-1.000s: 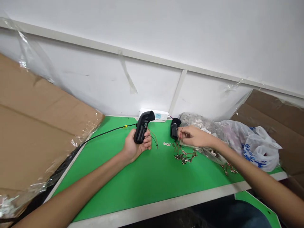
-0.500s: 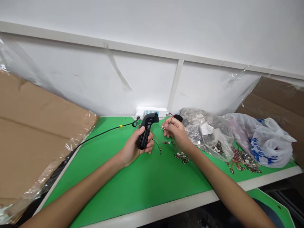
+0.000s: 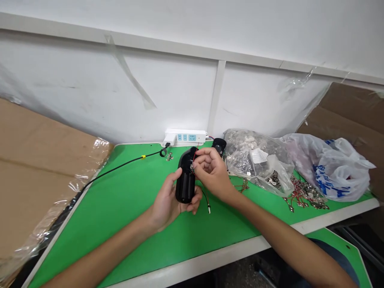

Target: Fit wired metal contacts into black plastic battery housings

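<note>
My left hand [image 3: 166,198] is closed around a black, curved plastic housing [image 3: 185,187] with a rounded lower end. Close against the housing's upper right side, my right hand [image 3: 214,176] pinches a small metal contact piece [image 3: 192,168] with a red wire. Whether that piece touches the housing is hidden by my fingertips. A dark wire with a white connector [image 3: 209,209] hangs out below the left fingers. Behind my right hand stands another black plastic part [image 3: 219,145].
A white power strip [image 3: 189,137] with a plugged-in black cable [image 3: 129,161] lies against the wall. To the right are a clear bag [image 3: 252,156] of metal pieces, loose wired contacts [image 3: 306,198] and a white plastic bag [image 3: 342,172]. Cardboard [image 3: 45,180] borders the left.
My right hand has moved left with the metal contact piece, up to the housing. The left hand has turned the housing, showing more of its dark inner side.
</note>
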`<state>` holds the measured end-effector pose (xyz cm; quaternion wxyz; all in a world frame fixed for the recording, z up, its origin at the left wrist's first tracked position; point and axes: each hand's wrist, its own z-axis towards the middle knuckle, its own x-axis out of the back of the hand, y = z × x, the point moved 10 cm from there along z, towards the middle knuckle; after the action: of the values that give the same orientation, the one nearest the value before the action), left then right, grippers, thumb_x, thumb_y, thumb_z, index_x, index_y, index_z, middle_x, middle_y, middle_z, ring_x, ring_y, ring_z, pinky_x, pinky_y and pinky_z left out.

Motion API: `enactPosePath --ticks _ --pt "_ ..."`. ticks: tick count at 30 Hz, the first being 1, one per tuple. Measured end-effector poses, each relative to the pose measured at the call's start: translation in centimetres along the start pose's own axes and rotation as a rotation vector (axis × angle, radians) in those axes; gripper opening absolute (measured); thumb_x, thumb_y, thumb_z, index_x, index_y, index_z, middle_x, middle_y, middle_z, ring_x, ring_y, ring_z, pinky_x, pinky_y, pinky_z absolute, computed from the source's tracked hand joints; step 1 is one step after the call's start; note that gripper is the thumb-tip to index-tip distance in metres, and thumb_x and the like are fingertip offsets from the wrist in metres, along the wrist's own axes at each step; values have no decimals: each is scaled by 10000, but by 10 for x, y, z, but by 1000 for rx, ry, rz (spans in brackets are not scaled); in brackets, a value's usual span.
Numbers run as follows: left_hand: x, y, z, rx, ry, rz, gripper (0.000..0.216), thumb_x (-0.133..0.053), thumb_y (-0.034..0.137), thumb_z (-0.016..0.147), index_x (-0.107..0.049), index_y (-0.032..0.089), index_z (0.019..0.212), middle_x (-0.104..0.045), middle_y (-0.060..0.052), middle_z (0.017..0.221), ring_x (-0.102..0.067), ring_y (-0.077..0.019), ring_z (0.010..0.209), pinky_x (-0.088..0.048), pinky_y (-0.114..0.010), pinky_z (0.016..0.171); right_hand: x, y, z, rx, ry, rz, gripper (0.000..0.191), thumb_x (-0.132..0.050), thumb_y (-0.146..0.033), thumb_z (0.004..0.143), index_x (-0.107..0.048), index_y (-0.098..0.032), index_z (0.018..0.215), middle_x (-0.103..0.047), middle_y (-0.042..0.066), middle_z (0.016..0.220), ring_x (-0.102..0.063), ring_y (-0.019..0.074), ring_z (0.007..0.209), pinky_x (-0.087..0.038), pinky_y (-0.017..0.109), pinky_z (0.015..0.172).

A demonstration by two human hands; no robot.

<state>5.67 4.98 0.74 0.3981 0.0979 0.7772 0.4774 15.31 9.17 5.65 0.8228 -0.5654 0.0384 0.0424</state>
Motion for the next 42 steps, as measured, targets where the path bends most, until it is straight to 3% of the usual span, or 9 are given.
enactPosePath --ticks 3,8,15,23,34,42 --pt "0 -1 0 7 2 -43 668 -332 713 1001 -620 160 762 -556 -64 722 -497 -172 586 -496 -350 662 -6 -8 -2 53 -60 -79 382 -654 -325 973 -569 -256 1340 -672 3 943 -600 124 737 -525 269 643" --pt "5 -1 1 4 6 -68 672 -339 713 1003 -643 154 784 -548 -60 702 -490 -168 572 -499 -356 665 -10 -15 -4 89 -127 -156 427 -642 -305 983 -602 -263 1406 -703 14 981 -648 135 798 -533 287 679" --pt "4 -3 2 0 -12 -48 618 -380 699 1002 -665 165 878 -591 -65 711 -501 -171 576 -499 -343 666 -12 -18 -8 148 -115 -212 343 -668 -288 975 -702 -269 1315 -750 25 1019 -682 155 860 -519 281 674" --pt "4 -5 2 4 -47 -25 645 -408 711 994 -695 145 876 -650 -95 756 -519 -174 578 -497 -346 665 -9 -12 -11 106 -73 -230 346 -664 -312 978 -720 -283 1318 -720 32 1020 -657 157 837 -526 283 657" --pt "8 -6 3 -16 -44 -45 616 -465 706 980 -701 139 929 -682 -106 737 -560 -188 584 -511 -358 692 -17 -29 -17 241 -99 -324 74 -666 -212 930 -681 -246 994 -665 27 961 -621 155 800 -502 284 654" --pt "12 -6 3 -17 8 -66 580 -479 680 984 -678 145 882 -670 -101 743 -564 -180 579 -526 -350 675 -21 -29 -13 248 -241 -355 256 -659 -235 966 -695 -270 1217 -687 33 1012 -653 169 867 -555 310 750"
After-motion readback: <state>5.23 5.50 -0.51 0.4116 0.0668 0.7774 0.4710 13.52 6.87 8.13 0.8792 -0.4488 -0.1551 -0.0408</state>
